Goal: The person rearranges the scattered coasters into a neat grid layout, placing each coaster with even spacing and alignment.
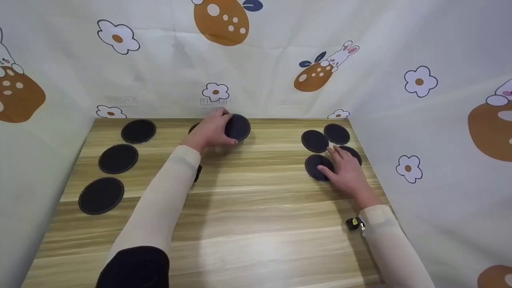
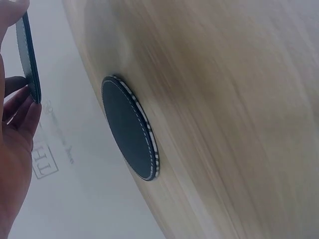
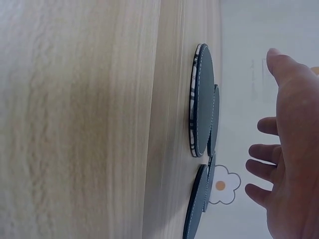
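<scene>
My left hand grips a round black coaster by its edge, near the back of the table. In the left wrist view this held coaster is raised off the wood, thumb on one side and fingertips on the other. A second coaster lies flat on the table, mostly hidden behind the left hand in the head view. Over the right-hand cluster is my right hand, its fingers spread and holding nothing. Beneath and beside it lie a near coaster, a far-left coaster, a far-right coaster and a partly covered one.
Three more coasters lie in a slanting row at the left: back, middle and front. Pale printed sheeting walls the wooden table at the back and both sides.
</scene>
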The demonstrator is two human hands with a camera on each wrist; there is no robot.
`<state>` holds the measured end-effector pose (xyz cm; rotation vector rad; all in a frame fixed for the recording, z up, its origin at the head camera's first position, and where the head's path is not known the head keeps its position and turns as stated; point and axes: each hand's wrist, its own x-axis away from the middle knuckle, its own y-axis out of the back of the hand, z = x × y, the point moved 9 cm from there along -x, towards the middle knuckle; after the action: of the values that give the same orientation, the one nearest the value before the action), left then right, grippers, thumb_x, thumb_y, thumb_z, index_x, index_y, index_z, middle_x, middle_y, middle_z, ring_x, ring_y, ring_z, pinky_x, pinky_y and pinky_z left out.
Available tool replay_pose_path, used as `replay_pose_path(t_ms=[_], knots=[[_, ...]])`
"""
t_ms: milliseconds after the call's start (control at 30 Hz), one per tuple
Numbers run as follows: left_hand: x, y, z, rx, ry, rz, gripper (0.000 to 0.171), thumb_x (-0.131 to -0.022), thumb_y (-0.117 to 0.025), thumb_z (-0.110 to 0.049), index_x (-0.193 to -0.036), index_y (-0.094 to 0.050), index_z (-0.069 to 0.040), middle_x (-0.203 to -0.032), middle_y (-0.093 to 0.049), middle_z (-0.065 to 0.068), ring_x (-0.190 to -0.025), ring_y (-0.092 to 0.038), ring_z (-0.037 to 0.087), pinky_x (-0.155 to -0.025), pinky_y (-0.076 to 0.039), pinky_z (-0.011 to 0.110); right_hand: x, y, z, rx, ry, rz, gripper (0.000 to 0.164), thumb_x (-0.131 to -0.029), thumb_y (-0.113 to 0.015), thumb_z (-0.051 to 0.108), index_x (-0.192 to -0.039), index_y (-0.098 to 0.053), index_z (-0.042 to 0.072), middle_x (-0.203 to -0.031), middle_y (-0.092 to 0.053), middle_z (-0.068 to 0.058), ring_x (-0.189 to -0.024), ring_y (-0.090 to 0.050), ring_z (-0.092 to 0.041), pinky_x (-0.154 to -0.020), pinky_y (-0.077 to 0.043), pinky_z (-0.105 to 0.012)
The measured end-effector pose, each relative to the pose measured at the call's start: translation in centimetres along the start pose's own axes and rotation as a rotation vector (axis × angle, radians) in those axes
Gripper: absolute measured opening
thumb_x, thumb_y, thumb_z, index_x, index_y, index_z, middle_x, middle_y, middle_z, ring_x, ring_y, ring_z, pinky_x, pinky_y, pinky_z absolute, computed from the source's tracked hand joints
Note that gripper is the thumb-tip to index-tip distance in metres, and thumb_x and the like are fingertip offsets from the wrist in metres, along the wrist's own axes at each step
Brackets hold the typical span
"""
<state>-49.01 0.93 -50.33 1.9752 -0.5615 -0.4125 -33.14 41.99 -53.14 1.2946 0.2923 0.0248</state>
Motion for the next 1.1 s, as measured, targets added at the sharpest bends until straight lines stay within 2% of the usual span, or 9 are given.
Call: replay_pose_path(t_ms=[367,533,700,833,933,1100], knots=[[-1.0,0.0,-0.4,0.034,-0.002,-0.004,0.104,-0.082,-0.096,-0.043,-0.163,-0.049,0.002,-0.157,-0.046,0.018,-0.143,-0.046,0.034,-0.124,-0.041,0.05,0.3,0.2,-0.3,-0.002,-0.025,0.008,0.083,-0.104,-0.07,0.058,-0.163,-0.052,0.001,-0.167,-0.045,-0.03,-0.154,-0.042,-0.052,-0.123,-0.032,-0.073],[-1.3,-0.4,-0.4,0.03,0.005,0.019,0.104,-0.083,-0.095,-0.043,-0.164,-0.048,0.002,-0.159,-0.045,0.018,-0.147,-0.043,0.035,-0.126,-0.039,0.051,0.4,0.3,-0.1,-0.009,-0.032,0.013,0.083,-0.104,-0.07,0.058,-0.162,-0.052,0.001,-0.167,-0.045,-0.03,-0.155,-0.041,-0.05,-0.124,-0.032,-0.072],[-1.6,-1.3,0.3,0.023,0.022,0.038,0.101,-0.086,-0.093,-0.045,-0.163,-0.048,0.003,-0.16,-0.044,0.017,-0.149,-0.04,0.034,-0.126,-0.039,0.051,0.6,0.3,0.1,-0.004,-0.02,0.001,0.08,-0.104,-0.071,0.055,-0.159,-0.055,-0.001,-0.165,-0.047,-0.03,-0.154,-0.043,-0.05,-0.124,-0.033,-0.071],[-1.7,-2.2,1.4,0.038,0.065,0.06,0.1,-0.087,-0.092,-0.046,-0.163,-0.049,0.002,-0.16,-0.042,0.015,-0.148,-0.04,0.033,-0.125,-0.041,0.052,0.8,0.3,0.1,0.001,-0.014,-0.009,0.079,-0.104,-0.071,0.055,-0.157,-0.057,-0.002,-0.163,-0.05,-0.03,-0.152,-0.045,-0.05,-0.123,-0.035,-0.071],[-1.7,-2.7,2.0,0.059,0.087,0.056,0.102,-0.086,-0.093,-0.046,-0.164,-0.048,0.001,-0.16,-0.042,0.015,-0.147,-0.04,0.033,-0.125,-0.041,0.053,0.9,0.4,0.0,0.0,-0.015,-0.019,0.078,-0.104,-0.071,0.055,-0.156,-0.058,-0.002,-0.163,-0.051,-0.03,-0.152,-0.046,-0.05,-0.123,-0.035,-0.071],[-1.8,-3.2,2.5,0.058,0.084,0.036,0.103,-0.086,-0.093,-0.048,-0.163,-0.049,0.002,-0.16,-0.042,0.017,-0.147,-0.042,0.035,-0.126,-0.04,0.053,1.2,0.4,-0.1,-0.007,-0.013,-0.026,0.078,-0.104,-0.071,0.055,-0.155,-0.059,-0.003,-0.162,-0.051,-0.03,-0.151,-0.046,-0.05,-0.123,-0.035,-0.072]])
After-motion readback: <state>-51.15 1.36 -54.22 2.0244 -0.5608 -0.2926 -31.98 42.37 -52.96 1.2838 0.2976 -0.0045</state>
